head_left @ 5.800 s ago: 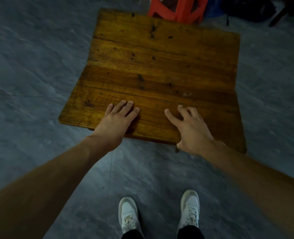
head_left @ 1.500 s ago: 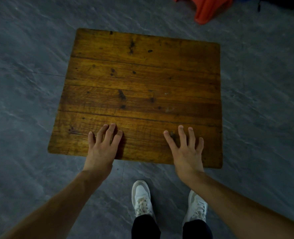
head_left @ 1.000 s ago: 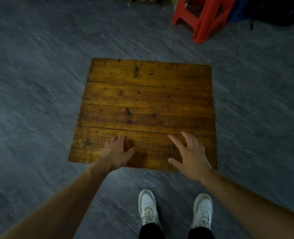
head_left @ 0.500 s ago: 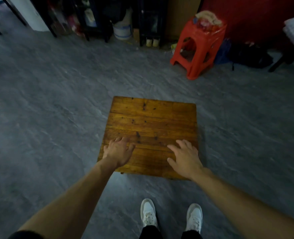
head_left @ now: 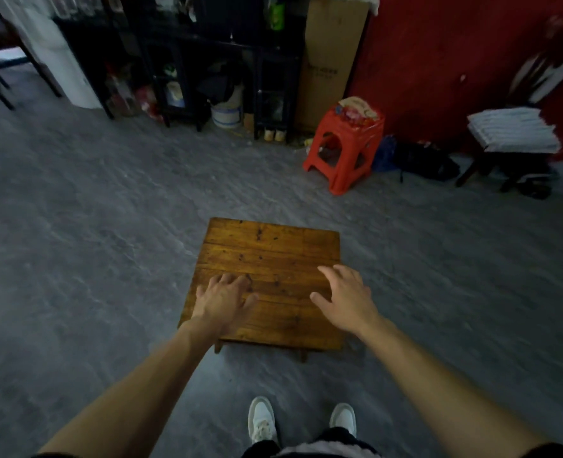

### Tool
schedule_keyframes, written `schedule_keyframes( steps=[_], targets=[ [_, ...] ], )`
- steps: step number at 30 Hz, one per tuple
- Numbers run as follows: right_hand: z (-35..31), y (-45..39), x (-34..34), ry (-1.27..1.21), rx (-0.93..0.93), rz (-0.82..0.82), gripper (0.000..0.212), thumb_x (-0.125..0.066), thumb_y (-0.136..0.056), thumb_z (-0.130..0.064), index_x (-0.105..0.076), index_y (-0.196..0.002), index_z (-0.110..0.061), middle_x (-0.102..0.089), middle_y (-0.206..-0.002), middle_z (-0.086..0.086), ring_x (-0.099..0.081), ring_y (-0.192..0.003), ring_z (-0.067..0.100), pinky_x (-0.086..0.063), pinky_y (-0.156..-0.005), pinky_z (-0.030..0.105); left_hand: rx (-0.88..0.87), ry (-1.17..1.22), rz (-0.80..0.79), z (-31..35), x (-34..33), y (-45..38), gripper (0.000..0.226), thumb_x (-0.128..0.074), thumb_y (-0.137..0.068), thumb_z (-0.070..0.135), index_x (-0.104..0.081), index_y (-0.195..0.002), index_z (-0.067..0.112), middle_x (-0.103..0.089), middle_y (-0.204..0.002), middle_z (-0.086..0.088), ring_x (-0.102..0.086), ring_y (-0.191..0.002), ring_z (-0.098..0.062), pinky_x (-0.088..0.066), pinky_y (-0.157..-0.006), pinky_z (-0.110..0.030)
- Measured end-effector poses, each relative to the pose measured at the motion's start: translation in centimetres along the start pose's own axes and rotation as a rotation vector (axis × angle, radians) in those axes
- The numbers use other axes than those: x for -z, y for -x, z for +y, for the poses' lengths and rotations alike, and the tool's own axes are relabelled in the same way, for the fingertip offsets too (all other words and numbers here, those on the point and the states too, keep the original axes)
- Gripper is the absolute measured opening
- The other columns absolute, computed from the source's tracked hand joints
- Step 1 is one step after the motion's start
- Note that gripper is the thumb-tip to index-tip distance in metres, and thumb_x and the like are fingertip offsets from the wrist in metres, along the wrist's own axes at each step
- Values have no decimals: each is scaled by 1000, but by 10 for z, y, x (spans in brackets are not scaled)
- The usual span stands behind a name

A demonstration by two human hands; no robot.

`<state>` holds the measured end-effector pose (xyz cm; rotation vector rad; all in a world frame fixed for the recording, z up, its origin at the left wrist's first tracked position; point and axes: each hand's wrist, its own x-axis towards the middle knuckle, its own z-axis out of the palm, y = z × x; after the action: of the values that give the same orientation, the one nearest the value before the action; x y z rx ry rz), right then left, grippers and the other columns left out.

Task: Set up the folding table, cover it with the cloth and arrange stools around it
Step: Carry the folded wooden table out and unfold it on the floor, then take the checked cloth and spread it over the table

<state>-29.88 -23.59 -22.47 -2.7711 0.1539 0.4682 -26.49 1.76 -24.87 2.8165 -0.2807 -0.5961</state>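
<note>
A low square wooden folding table (head_left: 273, 256) stands on its legs on the grey floor in front of my feet. Over its near left part hovers my left hand (head_left: 222, 300), fingers apart, holding nothing. My right hand (head_left: 344, 297) hangs over the near right part, fingers spread and empty. Whether either hand touches the top I cannot tell. A red plastic stool (head_left: 346, 147) with colourful packets on its seat stands by the red wall, far right of the table. A folded striped cloth (head_left: 513, 128) lies on a dark stool at the far right.
Dark shelves (head_left: 207, 61) and a tall cardboard box (head_left: 329, 61) line the back wall. A white bucket (head_left: 227, 112) sits under the shelves. A dark bag (head_left: 425, 161) lies beside the red stool. My white shoes (head_left: 262, 419) stand just behind the table.
The view has risen and pulled back from the table, so the room's back wall, stool and cloth have come into sight. Both hands have lifted off the near edge.
</note>
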Motion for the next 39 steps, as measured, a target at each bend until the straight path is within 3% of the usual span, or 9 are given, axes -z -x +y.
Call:
schedule_keyframes(
  steps=[9,18,23,30,33,39],
  targets=[
    [29,11,38,-44,-94,111,68,-51,-93,-56,-30,-151,-29,-31,-156,4,-25,-143,28,-32,-110,52,-54,-129,93,10,47,-20,52,-38,-94,61,-51,-133,29,-50,-140,-4,-45,-127,-30,-40,-102,-52],
    [61,34,64,-66,-98,221,61,-57,-93,-48,-41,-146,-23,-44,-147,5,-36,-137,25,-36,-110,49,-135,-48,-46,61,44,-49,55,-41,-96,57,-45,-135,19,-50,-136,-10,-45,-126,-33,-44,-98,-52],
    [97,50,87,-47,-173,262,70,-47,-85,-59,-42,-145,-23,-47,-145,5,-39,-136,26,-36,-110,49,-226,-31,-65,112,26,-62,55,-43,-95,57,-43,-138,21,-49,-139,-8,-46,-127,-32,-44,-99,-52],
    [179,75,105,-100,-254,376,65,-48,-86,-54,-49,-141,-19,-52,-141,6,-44,-132,26,-37,-110,46,-308,-115,-117,207,3,-66,51,-42,-95,57,-45,-136,28,-48,-140,-5,-45,-127,-31,-44,-97,-50],
    [229,80,107,-136,-286,365,60,-58,-90,-46,-47,-142,-18,-51,-141,8,-42,-133,28,-37,-110,47,-339,-141,-175,252,-13,-70,51,-42,-94,58,-48,-137,33,-45,-146,-1,-43,-131,-29,-42,-101,-48],
    [340,92,130,-190,-340,275,65,-59,-92,-46,-40,-148,-18,-43,-149,5,-36,-139,24,-34,-113,44,-340,-220,-219,362,-34,-96,57,-47,-89,64,-47,-138,36,-52,-142,-2,-48,-131,-28,-42,-106,-43]
  ],
)
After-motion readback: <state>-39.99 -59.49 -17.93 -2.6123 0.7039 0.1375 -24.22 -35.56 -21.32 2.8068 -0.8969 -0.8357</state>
